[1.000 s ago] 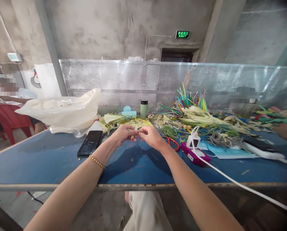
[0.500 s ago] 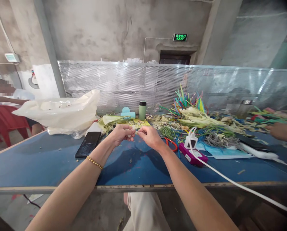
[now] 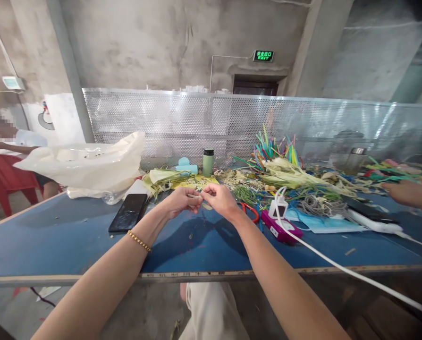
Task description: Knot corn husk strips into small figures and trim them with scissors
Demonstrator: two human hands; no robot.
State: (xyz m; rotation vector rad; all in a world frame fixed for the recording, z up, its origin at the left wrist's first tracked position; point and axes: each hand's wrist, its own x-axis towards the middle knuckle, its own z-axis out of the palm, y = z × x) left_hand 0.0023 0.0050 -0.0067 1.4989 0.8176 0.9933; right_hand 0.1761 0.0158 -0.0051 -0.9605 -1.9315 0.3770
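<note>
My left hand (image 3: 185, 200) and my right hand (image 3: 218, 199) meet fingertip to fingertip above the blue table (image 3: 72, 245). Both are closed in a pinch, on something too small and too hidden to name. A small pale scrap shows just below the fingertips. Behind my hands lie pale green husk strips (image 3: 168, 178) and a yellow sheet (image 3: 211, 180) strewn with bits. Orange-handled scissors (image 3: 250, 213) rest just right of my right hand. Left of my left wrist is a black phone (image 3: 129, 212).
A purple power strip (image 3: 281, 227) with a white charger and cable stands right. Behind it are cord coils (image 3: 320, 207), husks (image 3: 292, 174) and colourful pipe cleaners (image 3: 267, 146). A green bottle (image 3: 208, 163) and a plastic bag (image 3: 87, 163) stand farther back. Another person's hand (image 3: 405, 192) reaches in from the right.
My fingertips have come together, closing the small gap between them. The other person's hand at the right has shifted slightly left. The whole view has moved a little.
</note>
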